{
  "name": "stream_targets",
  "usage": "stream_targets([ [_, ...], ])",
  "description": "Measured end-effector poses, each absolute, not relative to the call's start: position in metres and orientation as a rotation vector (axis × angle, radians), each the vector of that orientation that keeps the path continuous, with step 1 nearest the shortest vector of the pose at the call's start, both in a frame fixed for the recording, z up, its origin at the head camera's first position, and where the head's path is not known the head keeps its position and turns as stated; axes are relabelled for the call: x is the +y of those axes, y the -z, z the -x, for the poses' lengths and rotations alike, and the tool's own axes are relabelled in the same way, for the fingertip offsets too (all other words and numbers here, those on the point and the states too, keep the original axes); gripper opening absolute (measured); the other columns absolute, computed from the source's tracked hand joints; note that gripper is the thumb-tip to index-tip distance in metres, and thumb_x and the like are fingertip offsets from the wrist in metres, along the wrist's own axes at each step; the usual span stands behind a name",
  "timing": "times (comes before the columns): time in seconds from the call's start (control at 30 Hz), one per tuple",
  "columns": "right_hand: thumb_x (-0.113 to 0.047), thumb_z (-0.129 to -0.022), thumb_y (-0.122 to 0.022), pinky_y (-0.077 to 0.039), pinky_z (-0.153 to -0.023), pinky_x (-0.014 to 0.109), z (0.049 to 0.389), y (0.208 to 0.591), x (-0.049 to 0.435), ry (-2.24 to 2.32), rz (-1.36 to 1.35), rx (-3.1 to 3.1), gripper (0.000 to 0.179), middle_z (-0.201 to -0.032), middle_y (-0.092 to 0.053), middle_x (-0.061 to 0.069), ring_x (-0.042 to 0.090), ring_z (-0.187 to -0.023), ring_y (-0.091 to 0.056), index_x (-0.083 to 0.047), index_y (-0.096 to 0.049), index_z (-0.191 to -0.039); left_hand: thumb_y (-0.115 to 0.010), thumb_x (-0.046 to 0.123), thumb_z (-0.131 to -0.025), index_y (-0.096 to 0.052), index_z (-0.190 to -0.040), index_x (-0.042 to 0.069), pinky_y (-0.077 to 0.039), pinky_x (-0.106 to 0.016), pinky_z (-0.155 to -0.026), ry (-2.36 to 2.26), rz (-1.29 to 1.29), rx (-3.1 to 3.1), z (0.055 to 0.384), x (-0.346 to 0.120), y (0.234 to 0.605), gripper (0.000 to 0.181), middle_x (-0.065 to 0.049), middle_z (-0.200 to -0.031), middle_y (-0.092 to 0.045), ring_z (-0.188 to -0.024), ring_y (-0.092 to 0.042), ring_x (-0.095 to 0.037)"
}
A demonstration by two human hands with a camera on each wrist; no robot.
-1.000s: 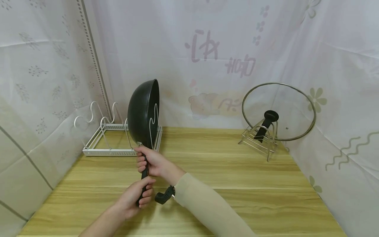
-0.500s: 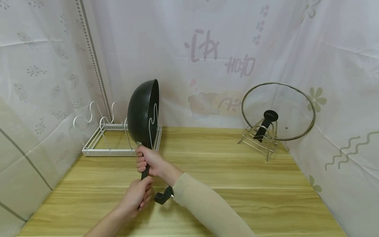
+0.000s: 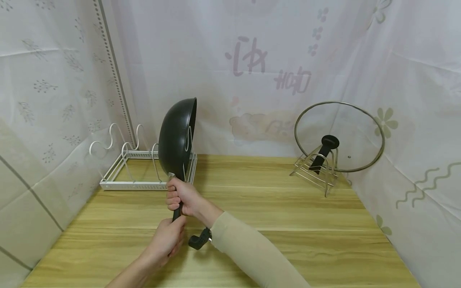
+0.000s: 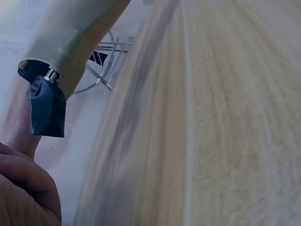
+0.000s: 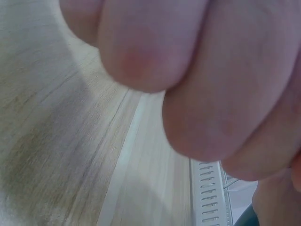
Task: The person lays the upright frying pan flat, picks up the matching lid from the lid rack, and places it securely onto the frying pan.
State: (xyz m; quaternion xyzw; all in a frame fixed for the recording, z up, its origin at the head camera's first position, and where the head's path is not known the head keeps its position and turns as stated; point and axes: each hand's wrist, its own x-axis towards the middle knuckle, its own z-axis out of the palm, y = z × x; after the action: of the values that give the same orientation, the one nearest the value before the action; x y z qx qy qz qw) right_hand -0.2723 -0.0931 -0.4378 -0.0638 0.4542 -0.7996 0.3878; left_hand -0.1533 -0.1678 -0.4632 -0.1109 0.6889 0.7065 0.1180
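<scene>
A black wok stands on its side in the head view, its hollow facing right, at the right end of a white wire pan rack. One wire loop of the rack shows in front of the wok's opening. My right hand grips the black handle just below the wok. Lower down, my left hand holds the same handle, its end hidden. Curled fingers fill the right wrist view, with the rack's slotted edge beyond. A curled hand shows at the left wrist view's lower left.
At the back right, a glass lid with a black knob leans in a small metal stand. A black wrist camera mount hangs under the right sleeve. Printed curtains border the wooden table.
The wok has shifted slightly right and turned, so less of its inside shows. Over the second, the left hand has rolled around the handle, covering its lower end. The right hand keeps its grip.
</scene>
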Motion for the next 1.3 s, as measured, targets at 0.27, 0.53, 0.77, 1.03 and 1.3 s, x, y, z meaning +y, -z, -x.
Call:
stream_targets([
  [0.27, -0.017, -0.103, -0.046, -0.025, -0.041, 0.013, 0.272, 0.435, -0.092, 2.024, 0.193, 1.158, 0.037, -0.054, -0.030, -0.016, -0.002, -0.041, -0.029, -0.026, -0.036, -0.068, -0.054, 0.012, -0.097, -0.037, -0.055, 0.016, -0.023, -0.024, -0.032, -2.046, 0.339, 2.065, 0.153, -0.166, 0.460, 0.046, 0.009, -0.042, -0.033, -0.033, -0.027, -0.006],
  [0.53, -0.018, -0.102, -0.045, -0.024, -0.041, 0.013, 0.271, 0.431, -0.092, 2.027, 0.215, 1.166, 0.037, -0.055, -0.028, -0.015, -0.001, -0.042, -0.026, -0.026, -0.035, -0.068, -0.054, 0.014, -0.098, -0.039, -0.056, 0.016, -0.024, -0.024, -0.034, -2.027, 0.319, 2.111, 0.152, -0.166, 0.457, 0.045, 0.009, -0.042, -0.033, -0.033, -0.028, -0.006],
  [0.77, -0.020, -0.105, -0.046, -0.025, -0.041, 0.014, 0.269, 0.424, -0.089, 2.025, 0.252, 1.174, 0.039, -0.055, -0.028, -0.014, -0.001, -0.041, -0.027, -0.025, -0.034, -0.068, -0.051, 0.016, -0.103, -0.041, -0.055, 0.016, -0.023, -0.024, -0.034, -1.986, 0.315, 2.145, 0.150, -0.166, 0.451, 0.049, 0.009, -0.044, -0.032, -0.034, -0.027, -0.006],
  [1.03, -0.022, -0.106, -0.045, -0.027, -0.040, 0.013, 0.268, 0.415, -0.086, 2.012, 0.297, 1.174, 0.041, -0.053, -0.030, -0.015, -0.002, -0.040, -0.029, -0.026, -0.033, -0.067, -0.055, 0.018, -0.101, -0.042, -0.055, 0.016, -0.025, -0.025, -0.034, -1.981, 0.300, 2.201, 0.152, -0.165, 0.448, 0.048, 0.009, -0.041, -0.034, -0.032, -0.029, -0.006],
  [1.3, -0.020, -0.106, -0.045, -0.028, -0.040, 0.013, 0.268, 0.408, -0.083, 2.004, 0.343, 1.190, 0.040, -0.053, -0.030, -0.015, -0.002, -0.040, -0.031, -0.025, -0.033, -0.067, -0.055, 0.016, -0.100, -0.044, -0.056, 0.015, -0.025, -0.025, -0.033, -1.993, 0.275, 2.222, 0.153, -0.163, 0.444, 0.046, 0.009, -0.041, -0.036, -0.032, -0.030, -0.007],
])
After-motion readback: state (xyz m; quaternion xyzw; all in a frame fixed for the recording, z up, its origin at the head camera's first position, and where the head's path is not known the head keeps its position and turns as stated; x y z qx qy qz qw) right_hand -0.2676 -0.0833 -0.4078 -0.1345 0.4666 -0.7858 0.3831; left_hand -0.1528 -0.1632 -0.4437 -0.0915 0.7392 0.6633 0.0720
